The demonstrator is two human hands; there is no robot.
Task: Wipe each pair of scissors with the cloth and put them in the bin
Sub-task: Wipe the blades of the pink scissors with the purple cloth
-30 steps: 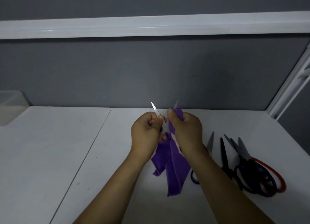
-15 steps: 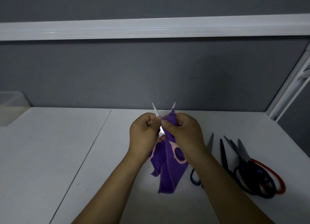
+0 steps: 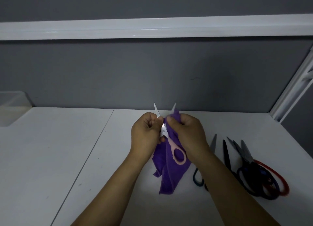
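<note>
Sitting at the far left edge of the white counter (image 3: 50, 158), a translucent plastic bin (image 3: 11, 105) stands against the grey wall, well apart from everything else; a thin seam runs across the counter between the bin and the hands; near the middle, the left hand (image 3: 145, 136) is raised above the counter with its fingers (image 3: 149, 120) curled in, gripping the pink-handled scissors (image 3: 177, 155) near the pivot and the base of the left blade; the scissors point away from the person with both blades spread apart in a narrow V, their tips showing above the knuckles, while one pink handle loop hangs down toward the person, lying against the purple cloth (image 3: 169, 175); the cloth drapes from the hands down to the counter, its lower end resting there; just beside the left hand, the right hand (image 3: 188, 134) pinches a fold of the cloth between its thumb and curled fingers (image 3: 184, 119), wrapped around the right blade so that only the tip pokes out; partly hidden behind the right forearm lies a pair of dark-blue-handled scissors (image 3: 213, 142) flat on the counter; farther right, near the counter's edge, a heap of scissors (image 3: 249, 168) with black, blue and red handles lies overlapping, blades pointing away.
</note>
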